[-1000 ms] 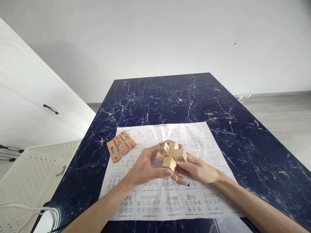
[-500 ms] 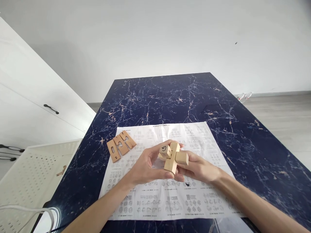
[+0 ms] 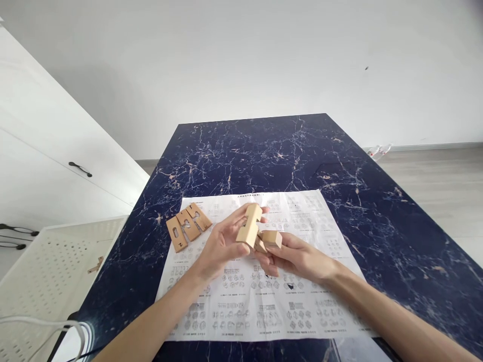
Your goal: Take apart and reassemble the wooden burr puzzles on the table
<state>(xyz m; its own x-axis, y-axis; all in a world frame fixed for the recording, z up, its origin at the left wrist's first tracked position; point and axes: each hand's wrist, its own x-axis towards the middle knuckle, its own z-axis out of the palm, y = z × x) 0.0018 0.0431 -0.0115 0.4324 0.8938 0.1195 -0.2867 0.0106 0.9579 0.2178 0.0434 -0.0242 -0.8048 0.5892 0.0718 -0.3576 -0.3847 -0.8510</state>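
Note:
My left hand (image 3: 222, 246) is closed, thumb and fingers gripping a pale notched wooden puzzle piece (image 3: 247, 232) that tilts away from me. Close beside it, my right hand (image 3: 304, 259) pinches another wooden puzzle piece (image 3: 272, 238), whose squared end points up. A smaller bit of wood shows low between the two, and whether it belongs to the right piece I cannot tell. Both hands are above a printed instruction sheet (image 3: 234, 322) covered in small diagrams. To the left, three flat wooden plates (image 3: 188, 225) with cut-out slots and marked numbers lie side by side on the sheet.
The sheet lies on a dark blue marbled table (image 3: 241, 156). A white perforated surface (image 3: 64, 261) with a small wooden piece (image 3: 95, 265) stands lower left, near a white cable (image 3: 45, 322). White cabinets (image 3: 56, 136) line the left side.
The crossed wooden assembly has come apart: the notched piece moved left and up with my left hand, while my right hand keeps the other part. The lettered block end is out of sight.

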